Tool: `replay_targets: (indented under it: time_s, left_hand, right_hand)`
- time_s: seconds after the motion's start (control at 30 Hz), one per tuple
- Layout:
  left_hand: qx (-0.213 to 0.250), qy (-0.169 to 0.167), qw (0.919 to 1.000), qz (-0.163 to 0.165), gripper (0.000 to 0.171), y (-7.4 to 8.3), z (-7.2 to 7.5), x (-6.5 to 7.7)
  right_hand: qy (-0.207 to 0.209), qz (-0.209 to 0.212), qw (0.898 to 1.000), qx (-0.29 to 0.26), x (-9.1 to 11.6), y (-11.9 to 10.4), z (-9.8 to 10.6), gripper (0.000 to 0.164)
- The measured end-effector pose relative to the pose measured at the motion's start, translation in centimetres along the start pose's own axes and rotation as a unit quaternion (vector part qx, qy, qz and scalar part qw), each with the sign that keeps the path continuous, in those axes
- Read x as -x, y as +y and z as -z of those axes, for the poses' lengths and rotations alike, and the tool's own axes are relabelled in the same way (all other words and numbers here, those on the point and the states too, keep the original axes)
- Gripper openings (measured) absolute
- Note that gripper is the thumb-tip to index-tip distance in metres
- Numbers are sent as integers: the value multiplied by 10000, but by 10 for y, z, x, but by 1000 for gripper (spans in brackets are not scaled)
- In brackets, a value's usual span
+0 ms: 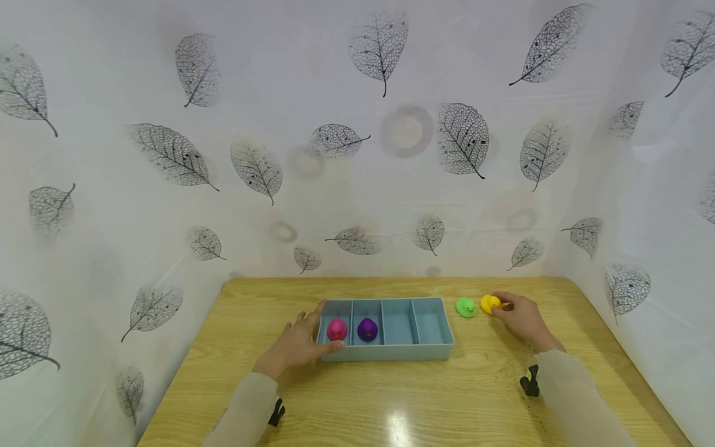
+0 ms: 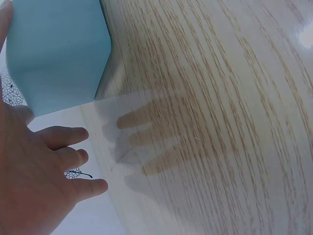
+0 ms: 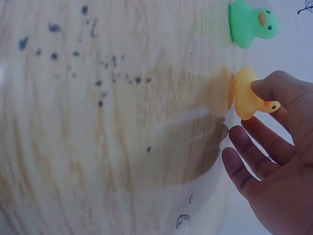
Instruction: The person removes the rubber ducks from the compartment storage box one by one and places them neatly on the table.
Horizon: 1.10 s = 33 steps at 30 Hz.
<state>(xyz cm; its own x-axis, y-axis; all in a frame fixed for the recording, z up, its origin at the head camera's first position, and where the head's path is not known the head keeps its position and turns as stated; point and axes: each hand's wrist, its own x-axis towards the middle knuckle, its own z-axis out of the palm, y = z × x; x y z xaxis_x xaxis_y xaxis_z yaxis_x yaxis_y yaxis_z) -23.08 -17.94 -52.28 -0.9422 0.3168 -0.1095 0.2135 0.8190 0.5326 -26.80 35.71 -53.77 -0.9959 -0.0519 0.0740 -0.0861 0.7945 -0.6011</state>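
Note:
A yellow rubber duck (image 1: 490,304) is pinched between the thumb and fingers of my right hand (image 1: 521,318), at the right of the table. In the right wrist view the thumb presses the duck's (image 3: 246,93) side, while the other fingers spread below. Just left of it stands a green rubber duck (image 1: 466,307). My left hand (image 1: 298,341) holds the left end of a blue-grey divided box (image 1: 385,352), thumb over the front rim and index finger at the back corner. A pink duck (image 1: 337,329) sits in the leftmost compartment and a purple duck (image 1: 367,329) in the second.
The box stands on a wood-grain table (image 1: 385,397). Leaf-patterned white sheeting (image 1: 357,186) rises behind the table and along both sides. Dark specks mark the tabletop (image 3: 98,147) near the right hand.

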Motion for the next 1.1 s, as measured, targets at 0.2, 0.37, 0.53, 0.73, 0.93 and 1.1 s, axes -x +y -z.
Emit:
replay_targets:
  time_s: [0.2, 0.37, 0.53, 0.73, 0.93, 1.1]
  left_hand:
    - [20, -21, 10000, 24, 117, 1, 0, 1]
    - [40, -21, 10000, 43, 118, 1, 0, 1]
    - [14, -27, 10000, 59, 118, 0, 0, 1]
    - [0, -46, 10000, 77, 118, 0, 1, 1]
    - [-26, -49, 10000, 58, 119, 0, 1, 1]
    - [-7, -68, 10000, 57, 117, 1, 1, 1]
  right_hand:
    - [9, 18, 10000, 13, -1, 1, -2, 49]
    - [-16, 67, 10000, -18, -1, 0, -3, 48]
    - [-98, 45, 9999, -95, 0, -1, -3, 49]
    - [-121, 8, 9999, -71, -1, 0, -3, 50]
    - [-177, -156, 9997, -101, 0, -4, 0, 54]
    - [-140, -324, 9992, -163, 1, -12, 6, 59]
